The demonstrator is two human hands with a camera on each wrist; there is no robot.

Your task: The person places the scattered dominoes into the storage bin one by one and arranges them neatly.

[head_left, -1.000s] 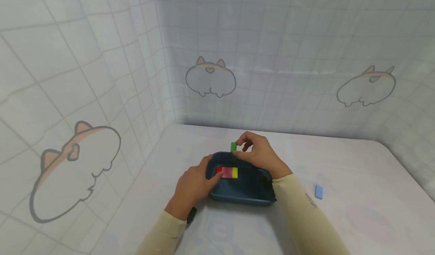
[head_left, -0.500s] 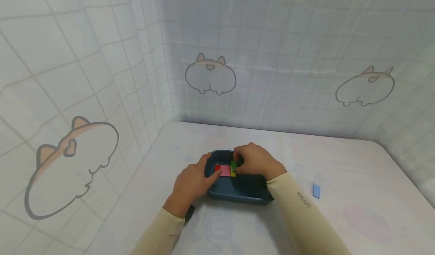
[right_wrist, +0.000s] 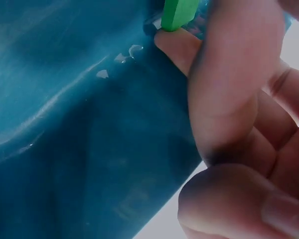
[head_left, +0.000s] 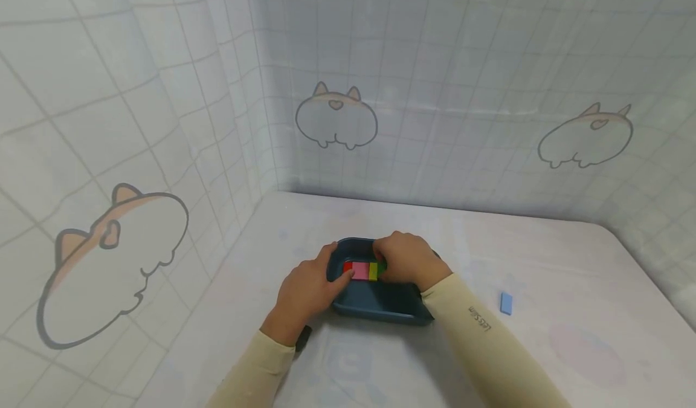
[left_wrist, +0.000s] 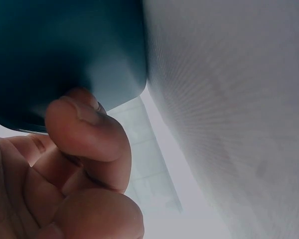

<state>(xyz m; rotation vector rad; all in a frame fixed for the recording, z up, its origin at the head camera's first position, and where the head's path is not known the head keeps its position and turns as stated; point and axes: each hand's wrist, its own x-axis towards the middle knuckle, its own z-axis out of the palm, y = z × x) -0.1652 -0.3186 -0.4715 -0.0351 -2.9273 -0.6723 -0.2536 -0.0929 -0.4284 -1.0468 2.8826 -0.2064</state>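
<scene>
- Your right-hand grip (head_left: 409, 257): pinched the green rectangular block (head_left: 383, 268) inside the tray, reaching in over the far rim side. You probably took it by the right so that its left side was free toward the row.
- Your left-hand grip (head_left: 307, 290): held the tray's left wall, thumb inside, fingers bent against the outside, presumably to steady it. The thumb tip lay at the row's near edge, perhaps as a guard against sliding.
- Dark blue-green tray (head_left: 380, 308), rounded-corner rectangle, glossy, plastic by its look: on the white, faintly patterned surface (head_left: 554, 263) before you. Its raised walls likely served to pen the small pieces in.
- Row within the tray, left to right: red block (head_left: 348, 266), longer pink block (head_left: 360, 270), yellow block (head_left: 373, 271); laid end to end, apparently to form one straight band.
- Green block, appearance: opaque, flat-faced, crisp-edged; one face bright, one deeper green in the right wrist view. Just beside the yellow block; contact could not be told, your fingers covering most of it.
- Light blue rectangular block (head_left: 506, 303), small, flat: loose on the surface, right of the tray, in neither grip.
</scene>
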